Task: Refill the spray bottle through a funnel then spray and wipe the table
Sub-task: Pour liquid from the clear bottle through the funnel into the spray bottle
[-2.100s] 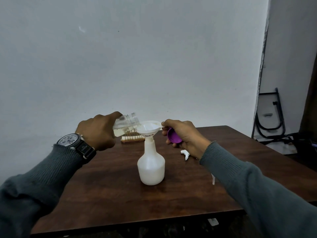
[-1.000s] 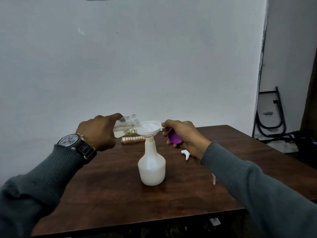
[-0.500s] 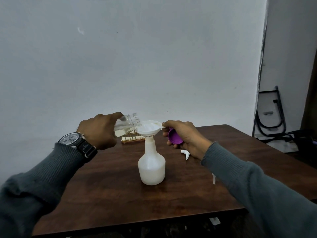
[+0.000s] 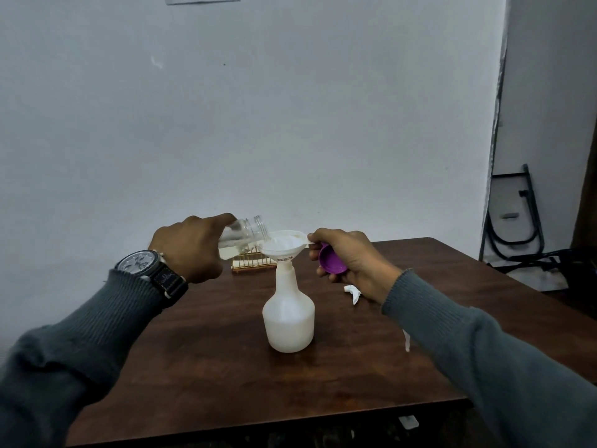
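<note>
Sitting pretty much in the middle of your counter (image 4: 210, 357) is the white spray bottle (image 4: 288, 318), upright, with a white funnel (image 4: 282, 245) stuck in its neck. Your left hand (image 4: 190, 250) has its fingers (image 4: 223, 219) wrapped round a clear jar (image 4: 244, 236). It's tipped almost sideways, so the open mouth hangs right at the funnel's left rim. Some pale liquid is pooled in the low side of the jar, but I can't tell if any is actually running out.

Your right hand (image 4: 347, 261) is on the other side. Thumb and forefinger pinch the funnel's little tab, and the other fingers (image 4: 326, 274) are curled round a purple lid (image 4: 329, 261) tucked against your palm.

Just behind that wrist the white sprayer head (image 4: 352, 291) lies on the wood, apart from the bottle and partly hidden by your sleeve. A small gold wire rack (image 4: 250, 261) stands further back, behind the jar and near the wall.

You've got a chunky watch (image 4: 142, 263) on your left wrist and grey sweater sleeves on both arms. Off to the right, a black folded metal frame (image 4: 513, 215) leans against the wall.
</note>
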Motion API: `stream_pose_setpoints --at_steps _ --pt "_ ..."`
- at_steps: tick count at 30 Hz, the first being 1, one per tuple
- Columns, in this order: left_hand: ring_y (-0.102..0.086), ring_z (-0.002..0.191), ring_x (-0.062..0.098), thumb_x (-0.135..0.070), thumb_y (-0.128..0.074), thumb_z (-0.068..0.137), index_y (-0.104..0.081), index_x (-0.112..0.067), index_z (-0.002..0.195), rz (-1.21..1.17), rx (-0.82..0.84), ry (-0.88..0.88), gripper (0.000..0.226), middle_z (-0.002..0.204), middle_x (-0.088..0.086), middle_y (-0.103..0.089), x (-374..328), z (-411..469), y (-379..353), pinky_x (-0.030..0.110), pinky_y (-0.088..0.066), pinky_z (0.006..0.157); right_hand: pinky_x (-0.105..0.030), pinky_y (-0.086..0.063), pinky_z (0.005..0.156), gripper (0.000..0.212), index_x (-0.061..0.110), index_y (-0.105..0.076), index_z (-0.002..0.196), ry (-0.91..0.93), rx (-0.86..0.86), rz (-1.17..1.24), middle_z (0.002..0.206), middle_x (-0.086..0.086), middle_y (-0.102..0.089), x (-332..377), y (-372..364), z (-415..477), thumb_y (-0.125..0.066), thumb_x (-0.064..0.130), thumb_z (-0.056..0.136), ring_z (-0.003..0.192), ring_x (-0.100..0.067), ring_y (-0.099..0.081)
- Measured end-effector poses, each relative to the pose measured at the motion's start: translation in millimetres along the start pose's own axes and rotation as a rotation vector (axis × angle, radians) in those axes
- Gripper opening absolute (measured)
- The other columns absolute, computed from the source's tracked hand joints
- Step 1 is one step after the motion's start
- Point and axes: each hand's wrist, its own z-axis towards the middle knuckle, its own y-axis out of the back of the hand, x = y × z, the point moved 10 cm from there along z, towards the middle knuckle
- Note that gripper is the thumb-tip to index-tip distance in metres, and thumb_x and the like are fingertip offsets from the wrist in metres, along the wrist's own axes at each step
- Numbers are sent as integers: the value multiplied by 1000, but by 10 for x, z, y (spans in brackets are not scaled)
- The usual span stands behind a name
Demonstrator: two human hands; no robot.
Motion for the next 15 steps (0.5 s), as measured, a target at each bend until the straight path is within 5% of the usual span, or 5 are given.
stream_pose_setpoints --at_steps 15 --pt "-59 78 20 -20 -63 80 -45 -47 134 -1 28 -4 64 92 -7 -61 -14 5 3 25 -38 54 -24 -41 43 16 7 -72 89 -6 -1 -1 69 -4 -73 -17 5 19 -72 23 88 49 -21 -59"
